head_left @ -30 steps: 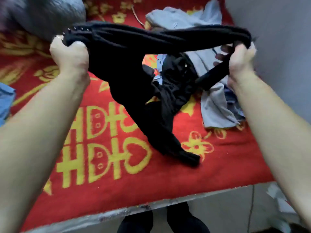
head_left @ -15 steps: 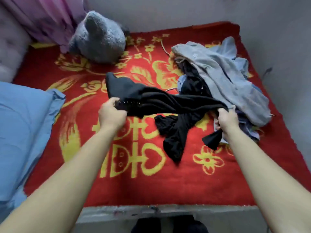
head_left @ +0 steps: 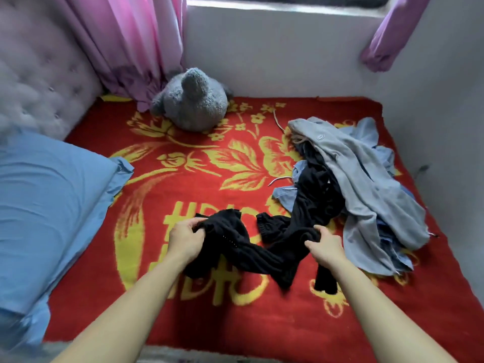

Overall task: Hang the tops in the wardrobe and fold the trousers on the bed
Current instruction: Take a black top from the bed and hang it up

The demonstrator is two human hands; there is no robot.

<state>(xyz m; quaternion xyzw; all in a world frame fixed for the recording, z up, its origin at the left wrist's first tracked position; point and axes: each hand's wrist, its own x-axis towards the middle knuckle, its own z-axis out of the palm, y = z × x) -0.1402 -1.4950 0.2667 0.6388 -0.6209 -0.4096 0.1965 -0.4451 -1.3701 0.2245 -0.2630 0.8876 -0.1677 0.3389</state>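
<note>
**garment brought down from the air onto the bed**

head view. a second ago you held the black garment [head_left: 243, 254] high and taut between two fists, well above the bed [head_left: 235, 323]. half a second ago it was lower but still drawn out in a line. now it lies slack on the red cover, near the front edge.

your left hand [head_left: 184, 238] has its fingers curled round a bunch of cloth at the garment's left end. your right hand [head_left: 326, 247] grips a bunch at the right end, thumb on top. the hands are nearer each other than before, so the cloth between them sags and twists. one cuffed end lies loose just beyond the hands, and two ends trail toward you.

on the right the garment runs up against dark cloth in the pile [head_left: 366, 184]. where one stops and the other starts cannot be told.

the pillow [head_left: 47, 205] lies at the left and the plush toy [head_left: 191, 100] at the far side, both well apart from the garment.

reading for the task: the garment looks to be out of the pile and set down for laying flat, which suits folding. its cut is not clear enough to call it trousers with certainty. no fold is made yet and the cloth is still twisted, so it wants spreading first. most of the pile remains unsorted, so the task is at an early stage.
</note>
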